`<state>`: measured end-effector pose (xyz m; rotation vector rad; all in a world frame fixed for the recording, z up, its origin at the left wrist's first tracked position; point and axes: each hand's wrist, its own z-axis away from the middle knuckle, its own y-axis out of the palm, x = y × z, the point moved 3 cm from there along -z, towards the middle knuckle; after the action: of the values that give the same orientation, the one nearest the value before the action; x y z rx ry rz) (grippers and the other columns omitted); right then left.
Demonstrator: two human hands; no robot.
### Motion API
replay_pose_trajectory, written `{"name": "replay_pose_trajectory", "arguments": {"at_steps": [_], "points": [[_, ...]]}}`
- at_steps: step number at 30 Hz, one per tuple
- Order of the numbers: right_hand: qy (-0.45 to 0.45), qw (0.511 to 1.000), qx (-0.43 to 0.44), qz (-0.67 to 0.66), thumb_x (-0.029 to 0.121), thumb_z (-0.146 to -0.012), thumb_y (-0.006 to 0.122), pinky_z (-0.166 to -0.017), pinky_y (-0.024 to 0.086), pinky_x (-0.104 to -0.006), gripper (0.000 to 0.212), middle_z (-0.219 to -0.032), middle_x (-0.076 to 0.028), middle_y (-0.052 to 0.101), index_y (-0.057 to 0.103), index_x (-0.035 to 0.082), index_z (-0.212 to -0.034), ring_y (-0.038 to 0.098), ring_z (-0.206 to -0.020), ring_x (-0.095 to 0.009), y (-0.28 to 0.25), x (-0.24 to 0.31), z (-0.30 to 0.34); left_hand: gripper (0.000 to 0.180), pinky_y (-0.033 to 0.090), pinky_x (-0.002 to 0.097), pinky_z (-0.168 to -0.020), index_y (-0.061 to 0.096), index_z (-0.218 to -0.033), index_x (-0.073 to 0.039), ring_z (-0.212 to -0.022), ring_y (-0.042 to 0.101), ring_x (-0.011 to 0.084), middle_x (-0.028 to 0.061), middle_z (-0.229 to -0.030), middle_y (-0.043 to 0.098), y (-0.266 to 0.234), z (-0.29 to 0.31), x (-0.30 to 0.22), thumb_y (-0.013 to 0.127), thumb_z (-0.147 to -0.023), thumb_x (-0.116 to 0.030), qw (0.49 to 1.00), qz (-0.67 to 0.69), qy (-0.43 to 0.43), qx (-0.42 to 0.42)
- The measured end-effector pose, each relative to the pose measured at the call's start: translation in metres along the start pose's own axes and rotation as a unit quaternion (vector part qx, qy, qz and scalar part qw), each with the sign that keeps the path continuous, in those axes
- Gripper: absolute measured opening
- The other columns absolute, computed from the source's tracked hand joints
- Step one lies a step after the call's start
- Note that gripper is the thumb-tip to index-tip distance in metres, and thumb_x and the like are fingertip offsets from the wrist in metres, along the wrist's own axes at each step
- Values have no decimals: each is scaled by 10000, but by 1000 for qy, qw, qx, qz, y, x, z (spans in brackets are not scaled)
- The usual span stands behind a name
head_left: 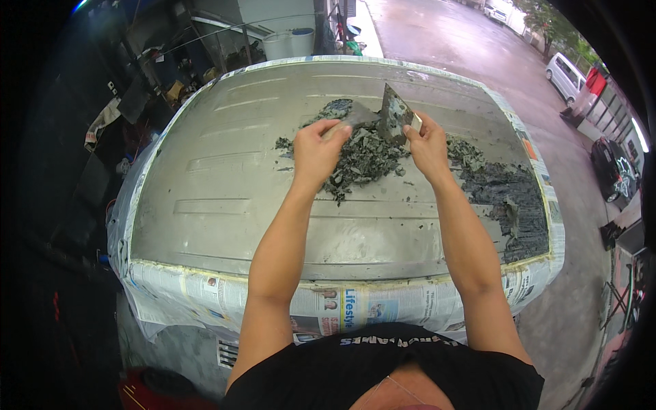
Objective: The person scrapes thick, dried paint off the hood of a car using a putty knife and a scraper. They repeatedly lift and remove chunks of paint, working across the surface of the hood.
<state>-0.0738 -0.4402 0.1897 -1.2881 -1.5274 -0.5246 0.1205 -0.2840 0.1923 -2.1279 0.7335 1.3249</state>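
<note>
Closest to the camera, at six o'clock, is the person's black shirt [307, 374] with pale lettering, and two bare forearms reach from it over a broad, ribbed metal panel [225, 225]. Take the panel as a clock face, twelve at its far edge. The hands stand apart from each other near its middle. The left hand [319, 152], slightly toward ten, is clamped around the handle of a scraper [361, 113], its grey blade pointing toward three. The right hand [429, 147], out toward two, grips a flat, dark-smeared plate [396, 111] between thumb and fingers, tilted up on edge. Blade and plate come close together; whether they touch I cannot tell. Below them, at the middle of the dial, a heap of grey-green flakes [365, 158] lies on the metal, with more crumbs [466, 154] toward three. From three to four o'clock a dark, streaky coating [523, 212] covers the panel. Newspaper [205, 285] borders it all round. Farther off, pale buckets [289, 45] stand at eleven, a white van [566, 76] at two and a dark car [612, 171] at three.
</note>
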Motion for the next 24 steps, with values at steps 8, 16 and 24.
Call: {"name": "replay_pose_trajectory", "arguments": {"at_steps": [8,16,24], "points": [[-41,996,23,-74,48,-980,659,-639,421,-255,335,-874,11,692,680,23,-1314,537,-715,-54,3,13,-2,366,563,386,-795,779,-1028,24,-820,756,308,210,-861,765,16,7,5,779,-829,-283,976,-213,19,31],[-39,999,-11,-4,57,-996,660,-627,397,-235,314,-859,25,686,691,20,-1306,519,-714,-38,-16,9,-4,383,562,383,-774,763,-1078,45,-833,760,313,220,-873,765,-10,8,-23,782,-862,-271,982,-169,71,-45],[-70,994,14,-81,89,-1014,653,-701,474,-252,329,-953,-19,701,650,-13,-1327,581,-796,-66,-5,49,16,385,557,333,-731,757,-1122,35,-772,707,184,119,-877,771,-6,15,28,817,-857,-238,981,-181,65,-27]]}}
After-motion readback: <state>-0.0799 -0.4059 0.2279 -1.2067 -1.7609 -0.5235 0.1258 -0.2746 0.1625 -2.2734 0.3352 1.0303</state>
